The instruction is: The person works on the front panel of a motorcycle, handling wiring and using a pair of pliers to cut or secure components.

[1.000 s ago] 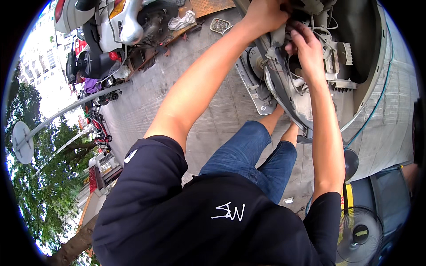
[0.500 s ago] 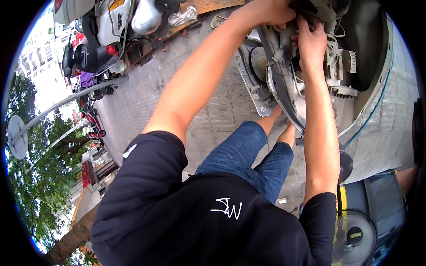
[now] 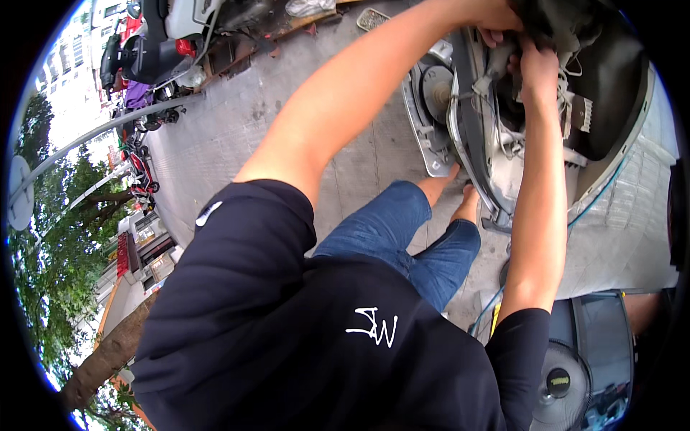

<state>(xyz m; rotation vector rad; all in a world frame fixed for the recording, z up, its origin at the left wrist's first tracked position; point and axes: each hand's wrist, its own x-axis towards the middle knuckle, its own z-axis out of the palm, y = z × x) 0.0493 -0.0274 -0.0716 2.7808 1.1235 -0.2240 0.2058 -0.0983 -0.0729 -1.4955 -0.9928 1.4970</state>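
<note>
My left hand [image 3: 497, 21] is at the top, fingers curled inside the upper part of an opened grey vehicle body, which looks like a scooter's [image 3: 467, 122]. My right hand [image 3: 535, 68] is just below and right of it, fingers bent among dark parts near the wiring [image 3: 496, 144]; what either grips is hidden. A pale finned component [image 3: 578, 115] sits right of my right hand, beside a dark curved cavity [image 3: 607, 86]. A round metal hub on a plate [image 3: 435, 93] lies to the left.
Parked scooters [image 3: 154, 57] line the upper left along paved ground [image 3: 338, 165]. A small tray [image 3: 372, 20] sits at the top middle. A standing fan [image 3: 560, 381] and blue-grey boxy object [image 3: 604, 323] are lower right, a blue hose [image 3: 604, 187] at the right. A sign pole [image 3: 93, 133] and trees stand left.
Both hands have shifted up and right in the view, reaching further under the dark upper parts. The scooters and surroundings appear higher in the picture as the view has shifted.
</note>
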